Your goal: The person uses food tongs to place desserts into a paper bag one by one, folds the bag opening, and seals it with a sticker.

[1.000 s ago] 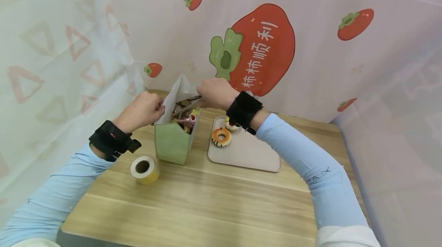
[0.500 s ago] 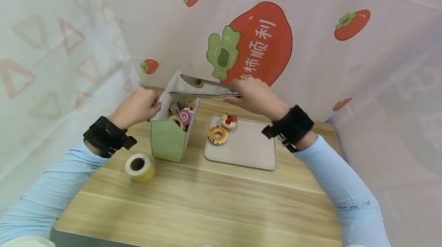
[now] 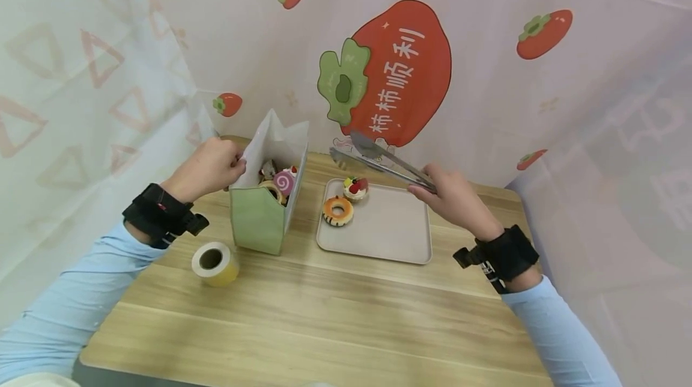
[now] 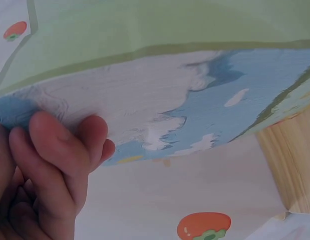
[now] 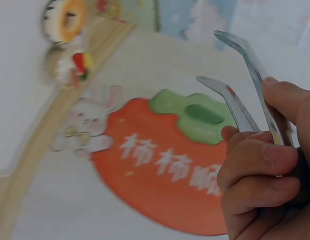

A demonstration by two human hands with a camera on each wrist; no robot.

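Observation:
My left hand (image 3: 208,166) pinches the upper left edge of a green paper bag (image 3: 257,222) with a white inside. The bag stands upright with its top spread, and a pink swirl roll (image 3: 283,182) and other pastries show in it. In the left wrist view, curled fingers (image 4: 59,145) press against the bag's painted blue and white side. My right hand (image 3: 456,201) grips metal tongs (image 3: 386,161) above the tray's back edge. The tongs' arms are spread, with nothing between their tips, as the right wrist view also shows.
A beige tray (image 3: 389,228) right of the bag bears a ring doughnut (image 3: 337,211) and a fruit tart (image 3: 355,190). A roll of yellow tape (image 3: 218,267) stands in front of the bag. Printed cloth (image 3: 476,104) hangs behind and at the sides of the wooden table (image 3: 335,327).
My right hand has drawn the tongs out of the bag and moved right, over the tray. Their arms have spread. My left hand keeps its hold on the bag's edge.

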